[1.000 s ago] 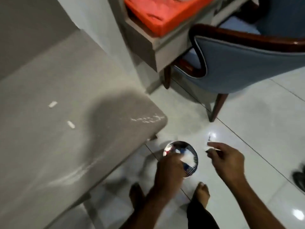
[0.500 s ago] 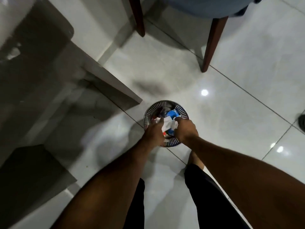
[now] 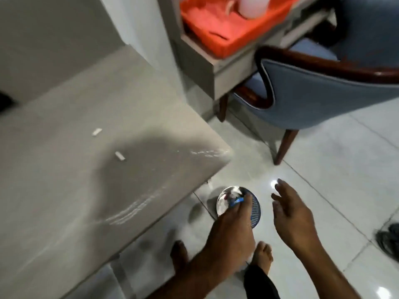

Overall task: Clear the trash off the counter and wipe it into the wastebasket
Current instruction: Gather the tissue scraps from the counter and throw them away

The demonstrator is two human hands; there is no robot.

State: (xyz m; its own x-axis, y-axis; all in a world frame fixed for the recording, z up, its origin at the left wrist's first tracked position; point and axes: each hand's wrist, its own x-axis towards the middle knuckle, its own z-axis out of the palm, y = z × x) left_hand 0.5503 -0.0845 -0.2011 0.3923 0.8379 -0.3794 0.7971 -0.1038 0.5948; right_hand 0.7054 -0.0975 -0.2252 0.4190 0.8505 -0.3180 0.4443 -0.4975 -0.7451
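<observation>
The wastebasket stands on the tiled floor just beyond the corner of the grey surface, its round mouth facing up toward the camera, with white and blue scraps showing inside. The left hand grips its near rim, fingers curled over the edge and closed on it. The right hand hovers just beside the basket, empty, its fingers spread and apart from the rim. Two small white scraps lie on the surface: one with its long axis running up to the right, the other nearer the edge, slanting down to the right. Pale smears streak the surface near its corner and front edge. A blue chair stands past the basket, one wooden leg on the floor near it, and an orange tray sits on a ledge behind. Two bare feet rest below the basket.
</observation>
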